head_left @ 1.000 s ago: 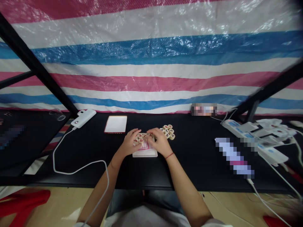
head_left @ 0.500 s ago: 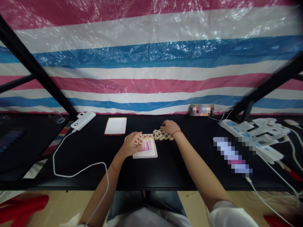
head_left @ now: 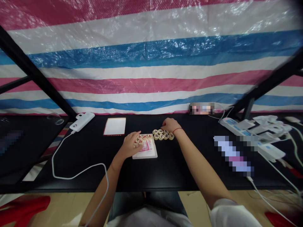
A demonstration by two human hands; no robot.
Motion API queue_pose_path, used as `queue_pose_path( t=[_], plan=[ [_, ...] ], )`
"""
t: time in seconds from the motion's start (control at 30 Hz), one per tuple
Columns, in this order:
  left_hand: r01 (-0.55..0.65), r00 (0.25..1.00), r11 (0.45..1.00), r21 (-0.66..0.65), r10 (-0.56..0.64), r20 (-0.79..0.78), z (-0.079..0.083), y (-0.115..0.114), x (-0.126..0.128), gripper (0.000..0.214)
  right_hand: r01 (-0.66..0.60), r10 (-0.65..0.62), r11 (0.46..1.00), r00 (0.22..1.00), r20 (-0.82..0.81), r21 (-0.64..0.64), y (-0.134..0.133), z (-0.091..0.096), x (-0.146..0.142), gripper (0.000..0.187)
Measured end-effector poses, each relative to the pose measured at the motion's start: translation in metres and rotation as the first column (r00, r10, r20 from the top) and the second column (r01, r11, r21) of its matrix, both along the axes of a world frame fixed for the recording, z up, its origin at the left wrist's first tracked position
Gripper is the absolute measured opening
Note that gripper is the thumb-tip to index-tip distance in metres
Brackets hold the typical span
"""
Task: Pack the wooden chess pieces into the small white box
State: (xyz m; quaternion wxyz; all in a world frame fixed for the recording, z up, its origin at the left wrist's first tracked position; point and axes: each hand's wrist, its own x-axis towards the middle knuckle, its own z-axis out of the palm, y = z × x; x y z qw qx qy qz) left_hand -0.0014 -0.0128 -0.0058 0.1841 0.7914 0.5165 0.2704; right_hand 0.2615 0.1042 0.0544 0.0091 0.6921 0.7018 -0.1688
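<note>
My left hand [head_left: 128, 145] is curled round the left side of a shallow white box [head_left: 151, 155]. Its thumb lies over the front of several Chinese chess pieces [head_left: 145, 136] with red characters, which sit in the box's back part above a pink-printed sheet. To the right of the box, two rows of round pieces with dark characters [head_left: 161, 136] lie on the black table. My right hand [head_left: 170, 125] is bent over the back row at its right end, fingers closed down against a piece [head_left: 165, 131]; its fingertips are partly hidden.
A white box lid [head_left: 115, 126] lies behind my left hand. A white power bank [head_left: 82, 122] trails a cable across my left forearm. On the right are a blurred-out phone [head_left: 233, 156], a power strip [head_left: 251, 135] with plugs, and another device [head_left: 202, 108] against the striped sheet.
My right hand has drawn slightly back and right, uncovering more of the dark-character pieces. My left hand stays at the box. The view has shifted a little.
</note>
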Motion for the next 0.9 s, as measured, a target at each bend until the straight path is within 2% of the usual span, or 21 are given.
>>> queue_pose_path(
  t=[0.07,0.13,0.17,0.23,0.3,0.37,0.47,0.53,0.63,0.73,0.8,0.9],
  plan=[
    [0.009,1.000,0.993,0.118,-0.011,0.018,0.005,-0.002,0.000,0.059,0.017,-0.012,0.997,0.998,-0.057,0.075,-0.007,0.004,0.000,0.025],
    [-0.003,0.999,0.960,0.280,-0.008,0.041,0.013,-0.002,0.004,0.052,0.050,-0.007,0.985,0.966,-0.257,0.163,-0.020,0.007,-0.003,0.026],
    [-0.015,0.999,0.938,0.347,-0.002,0.049,0.018,-0.002,0.007,0.048,0.069,0.011,0.980,0.916,-0.400,0.184,-0.030,0.008,-0.006,0.028],
    [0.007,0.998,0.914,0.405,-0.030,0.050,0.028,0.001,0.016,0.046,0.050,0.051,0.990,0.734,-0.677,0.129,-0.051,0.007,-0.017,0.037],
    [0.107,0.990,0.923,0.369,-0.132,0.044,0.034,0.005,0.026,0.046,-0.019,0.055,0.998,0.551,-0.833,0.054,-0.070,0.002,-0.030,0.045],
    [0.134,0.982,0.946,0.294,-0.166,0.087,0.036,0.008,0.033,0.036,-0.066,0.052,0.997,0.396,-0.917,0.028,-0.083,-0.005,-0.041,0.046],
    [0.094,0.983,0.982,0.162,-0.117,0.140,0.030,0.007,0.034,0.026,-0.098,-0.001,0.995,0.258,-0.966,-0.027,-0.088,-0.018,-0.049,0.042],
    [0.077,0.983,0.990,0.122,-0.096,0.156,0.025,0.005,0.030,0.022,-0.108,-0.046,0.992,0.212,-0.976,-0.071,-0.086,-0.024,-0.046,0.040],
    [0.079,0.984,0.987,0.138,-0.099,0.148,0.019,0.001,0.025,0.017,-0.064,-0.073,0.994,0.150,-0.986,-0.083,-0.084,-0.030,-0.038,0.036],
    [0.115,0.992,0.978,0.173,-0.123,0.040,0.019,0.000,0.025,0.011,-0.020,-0.071,0.997,0.104,-0.992,-0.074,-0.084,-0.032,-0.030,0.033],
    [0.130,0.991,0.977,0.170,-0.123,-0.056,0.020,-0.001,0.028,0.007,-0.016,-0.052,0.998,0.103,-0.993,-0.054,-0.086,-0.032,-0.027,0.030],
    [0.104,0.985,0.985,0.140,-0.083,-0.150,0.022,-0.002,0.030,0.008,-0.037,0.019,0.999,0.144,-0.989,0.014,-0.089,-0.033,-0.028,0.027]
  ],
)
